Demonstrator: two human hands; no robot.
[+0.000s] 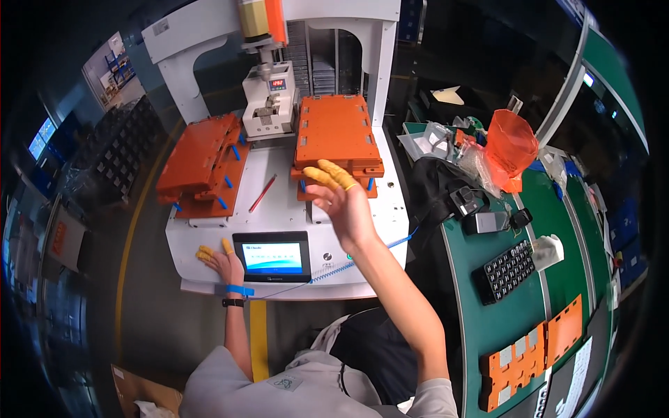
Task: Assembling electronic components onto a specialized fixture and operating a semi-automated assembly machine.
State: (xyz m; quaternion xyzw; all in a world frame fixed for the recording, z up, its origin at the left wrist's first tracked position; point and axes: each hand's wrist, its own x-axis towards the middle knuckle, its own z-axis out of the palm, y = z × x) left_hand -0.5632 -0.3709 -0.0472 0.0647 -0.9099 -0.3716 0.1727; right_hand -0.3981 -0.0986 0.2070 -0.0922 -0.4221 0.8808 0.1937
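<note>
My right hand is raised and open in the air, fingers with yellow finger cots pointing at the front edge of the right orange fixture tray on the white machine; it holds nothing. My left hand, also with yellow finger cots and a blue wrist strap, rests flat on the machine's front panel just left of the small touch screen. A second orange fixture tray sits tilted on the machine's left side. A red pencil-like stick lies between the trays.
The machine's white dispensing head hangs between the trays. At right is a green bench with a black keypad, an orange flat fixture, an orange bag and black gear. A blue coiled cord runs across the machine's front.
</note>
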